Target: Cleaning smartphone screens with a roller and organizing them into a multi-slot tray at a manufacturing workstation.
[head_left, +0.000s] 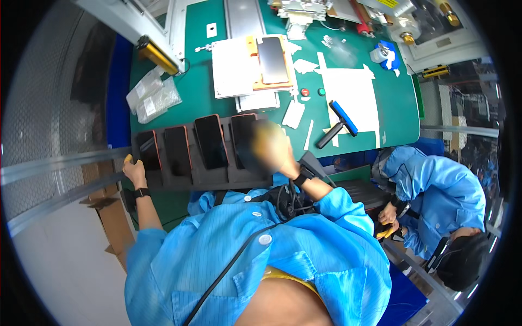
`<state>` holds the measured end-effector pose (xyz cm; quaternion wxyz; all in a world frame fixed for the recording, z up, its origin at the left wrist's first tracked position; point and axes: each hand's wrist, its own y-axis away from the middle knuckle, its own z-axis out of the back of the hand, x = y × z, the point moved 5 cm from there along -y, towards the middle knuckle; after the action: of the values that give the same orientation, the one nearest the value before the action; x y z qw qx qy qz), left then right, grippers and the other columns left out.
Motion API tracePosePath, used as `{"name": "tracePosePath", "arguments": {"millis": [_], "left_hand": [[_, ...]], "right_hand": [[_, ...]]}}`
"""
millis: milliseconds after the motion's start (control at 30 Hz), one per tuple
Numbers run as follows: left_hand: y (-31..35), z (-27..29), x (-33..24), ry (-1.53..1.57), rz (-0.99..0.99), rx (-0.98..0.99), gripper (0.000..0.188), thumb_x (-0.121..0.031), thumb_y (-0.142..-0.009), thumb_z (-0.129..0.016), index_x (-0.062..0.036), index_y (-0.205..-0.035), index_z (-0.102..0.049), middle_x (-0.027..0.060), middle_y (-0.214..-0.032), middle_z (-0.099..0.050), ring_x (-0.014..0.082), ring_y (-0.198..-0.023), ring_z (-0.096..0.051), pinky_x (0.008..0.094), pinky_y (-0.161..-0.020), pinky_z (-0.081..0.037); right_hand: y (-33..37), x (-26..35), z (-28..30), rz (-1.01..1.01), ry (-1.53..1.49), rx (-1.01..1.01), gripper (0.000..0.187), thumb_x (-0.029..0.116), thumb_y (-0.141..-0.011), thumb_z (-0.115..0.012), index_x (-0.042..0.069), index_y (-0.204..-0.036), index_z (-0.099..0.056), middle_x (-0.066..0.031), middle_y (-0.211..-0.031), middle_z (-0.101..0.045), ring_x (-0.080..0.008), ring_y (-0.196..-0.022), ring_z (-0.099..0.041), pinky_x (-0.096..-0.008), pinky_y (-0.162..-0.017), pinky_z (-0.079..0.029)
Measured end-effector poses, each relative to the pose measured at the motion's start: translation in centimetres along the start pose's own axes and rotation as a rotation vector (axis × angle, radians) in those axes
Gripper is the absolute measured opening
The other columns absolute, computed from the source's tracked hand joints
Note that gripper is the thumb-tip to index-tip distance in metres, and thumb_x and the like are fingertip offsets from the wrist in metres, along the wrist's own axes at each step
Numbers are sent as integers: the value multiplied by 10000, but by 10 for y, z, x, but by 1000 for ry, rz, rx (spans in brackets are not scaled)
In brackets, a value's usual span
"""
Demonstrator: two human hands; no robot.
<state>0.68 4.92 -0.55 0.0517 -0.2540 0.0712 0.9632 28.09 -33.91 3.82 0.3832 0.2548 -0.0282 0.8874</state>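
Four phones with dark faces and orange-red edges show in one black tray, which lies in front of me between my two hands. My left hand is at the tray's left end, nearest to the first phone, with yellow covers on the finger and thumb; I cannot tell whether it is clamped on the edge. My right hand is over the tray's right end, partly in front of the fourth phone; it is too blurred to tell whether its fingers are together or apart, or whether the dark smear beside it is something held. Each wrist wears one dark band.

Beyond my right hand, a fifth phone lies on one orange holder, which rests on one white plate. To the right of that, still ahead of the same hand, are two round buttons, one red and one green. Farther right, one roller with a blue head and dark handle lies partly over one white sheet on the green surface. One white bottle stands well beyond it. Ahead of my left hand lie clear plastic bags, apparently two. Well to the right of my right hand, one co-worker in blue bends forward.
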Motion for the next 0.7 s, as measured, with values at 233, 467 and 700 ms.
{"name": "tracePosePath", "arguments": {"millis": [233, 467, 700], "left_hand": [[138, -51, -288, 331, -841, 43, 138, -114, -643, -638, -79, -777, -649, 126, -830, -602, 278, -835, -544, 353, -754, -415], [167, -183, -384, 128, -757, 259, 385, -385, -673, -633, -35, -834, -626, 172, -1025, -529, 319, -1027, -435, 437, -861, -348], [164, -190, -386, 268, -437, 468, 388, -313, -643, -700, -3, -843, -581, 149, -929, -554, 246, -880, -523, 372, -700, -429]], "right_hand": [[-3, 4, 9, 34, -321, -149, 376, 108, -653, -685, -8, -937, -467, -242, -963, -465, -370, -826, -463, -423, -703, -396], [-5, -65, 55, -127, -857, -189, 289, 38, -815, -548, 41, -1071, -413, -108, -841, -563, -137, -747, -551, -255, -652, -446], [-87, -131, 94, -141, -713, -516, 318, 94, -798, -572, 35, -1061, -403, -153, -778, -603, -234, -669, -587, -320, -596, -451]]}}
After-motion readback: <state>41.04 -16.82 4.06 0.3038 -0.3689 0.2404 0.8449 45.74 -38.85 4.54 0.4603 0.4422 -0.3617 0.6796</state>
